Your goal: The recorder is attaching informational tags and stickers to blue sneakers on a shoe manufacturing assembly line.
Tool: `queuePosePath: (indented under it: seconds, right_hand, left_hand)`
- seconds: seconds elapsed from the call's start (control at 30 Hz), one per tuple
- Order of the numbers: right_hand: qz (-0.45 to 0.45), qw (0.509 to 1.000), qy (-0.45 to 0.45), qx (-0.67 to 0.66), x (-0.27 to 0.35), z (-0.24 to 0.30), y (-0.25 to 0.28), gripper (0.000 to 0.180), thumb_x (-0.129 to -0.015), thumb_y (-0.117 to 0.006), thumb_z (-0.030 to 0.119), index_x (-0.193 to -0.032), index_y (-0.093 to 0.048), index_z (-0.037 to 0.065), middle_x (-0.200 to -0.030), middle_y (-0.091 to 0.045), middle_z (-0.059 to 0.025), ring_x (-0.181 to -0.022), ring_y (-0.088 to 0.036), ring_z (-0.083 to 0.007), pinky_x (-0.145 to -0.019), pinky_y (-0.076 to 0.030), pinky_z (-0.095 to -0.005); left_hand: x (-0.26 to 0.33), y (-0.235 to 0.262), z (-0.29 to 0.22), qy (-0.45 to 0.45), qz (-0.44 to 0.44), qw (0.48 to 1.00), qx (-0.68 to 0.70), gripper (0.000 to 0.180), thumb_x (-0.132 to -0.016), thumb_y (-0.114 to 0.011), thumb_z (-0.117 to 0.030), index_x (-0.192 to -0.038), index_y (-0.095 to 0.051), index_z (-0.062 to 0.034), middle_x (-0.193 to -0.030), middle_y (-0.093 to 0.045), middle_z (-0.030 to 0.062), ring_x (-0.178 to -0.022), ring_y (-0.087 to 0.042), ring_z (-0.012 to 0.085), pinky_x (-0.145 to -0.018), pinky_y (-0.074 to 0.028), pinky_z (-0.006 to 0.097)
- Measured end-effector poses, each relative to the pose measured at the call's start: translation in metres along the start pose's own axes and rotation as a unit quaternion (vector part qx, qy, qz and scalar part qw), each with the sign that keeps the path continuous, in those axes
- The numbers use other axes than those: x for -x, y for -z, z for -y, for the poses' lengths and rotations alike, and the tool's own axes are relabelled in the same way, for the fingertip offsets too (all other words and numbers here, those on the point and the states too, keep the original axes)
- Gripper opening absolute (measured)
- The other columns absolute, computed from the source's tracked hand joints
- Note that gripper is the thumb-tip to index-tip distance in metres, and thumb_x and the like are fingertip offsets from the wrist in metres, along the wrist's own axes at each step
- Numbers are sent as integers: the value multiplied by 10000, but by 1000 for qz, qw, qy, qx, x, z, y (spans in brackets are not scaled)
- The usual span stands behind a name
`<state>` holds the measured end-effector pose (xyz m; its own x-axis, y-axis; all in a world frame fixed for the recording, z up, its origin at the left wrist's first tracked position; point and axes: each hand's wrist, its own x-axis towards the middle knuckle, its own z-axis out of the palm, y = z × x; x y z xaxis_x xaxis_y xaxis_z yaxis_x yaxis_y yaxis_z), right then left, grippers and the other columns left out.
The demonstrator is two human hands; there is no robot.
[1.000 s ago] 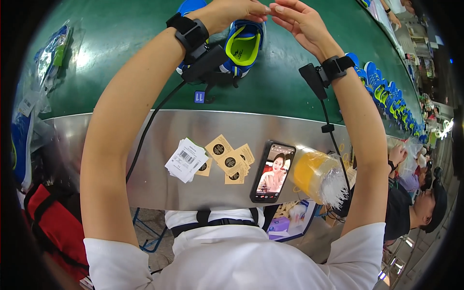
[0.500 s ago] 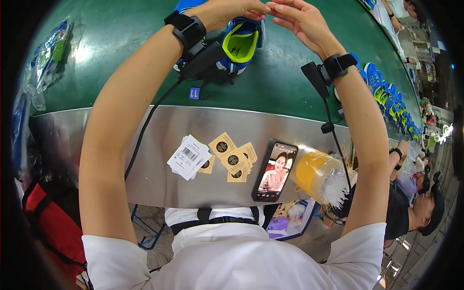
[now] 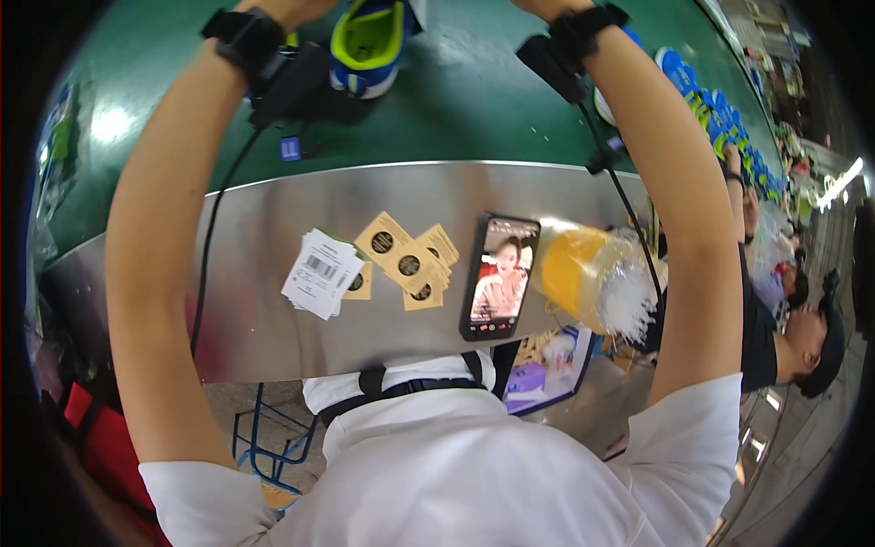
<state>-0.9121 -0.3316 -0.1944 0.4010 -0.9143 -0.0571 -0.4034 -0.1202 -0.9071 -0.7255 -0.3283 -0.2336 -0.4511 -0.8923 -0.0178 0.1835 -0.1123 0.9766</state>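
Observation:
My left hand [image 3: 293, 11] is cut off by the top edge; only its back near the wrist shows, and its fingers are hidden. Just right of it stands a blue shoe with a lime-green lining [image 3: 372, 44], its opening facing up and heel toward me. Part of another shoe shows behind the left wrist. My right hand [image 3: 545, 7] also runs out at the top, its fingers out of sight, well to the right of the shoe. Both wrists wear black straps with cabled devices. A small blue tag [image 3: 290, 149] lies on the green tabletop below the left wrist.
The metal ledge [image 3: 383, 337] holds white barcode labels [image 3: 321, 275], brown cards [image 3: 407, 264], a phone [image 3: 498, 278] playing video and a yellow-wrapped bundle of white plastic strands [image 3: 597, 278]. Blue shoes [image 3: 715, 109] line the right side, near a person in a black cap [image 3: 828, 342].
Both hands, together at the top before, are now farther apart and mostly beyond the top edge. The whole view has shifted, with the ledge and its items appearing higher and leftward.

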Motion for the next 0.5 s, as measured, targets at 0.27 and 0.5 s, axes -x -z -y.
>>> queuePosePath:
  seconds: [0.27,0.5]
  right_hand:
    - [-10,982,99,163,2,18,-32,210,-739,-644,156,-662,-664,-38,-597,-641,-160,-482,-646,-202,-505,-529,-277]
    - [-16,878,283,386,56,55,29,204,-768,-611,178,-872,-646,6,-879,-658,-193,-819,-629,-356,-724,-501,-400]
  left_hand:
    - [18,3,7,0,-40,999,-23,390,-798,-638,6,-1159,-489,2,-853,-647,102,-729,-633,153,-658,-513,248]
    - [19,44,12,-112,-52,947,-296,426,-844,-599,-80,-1261,-523,-125,-1172,-534,83,-902,-580,142,-746,-483,254]
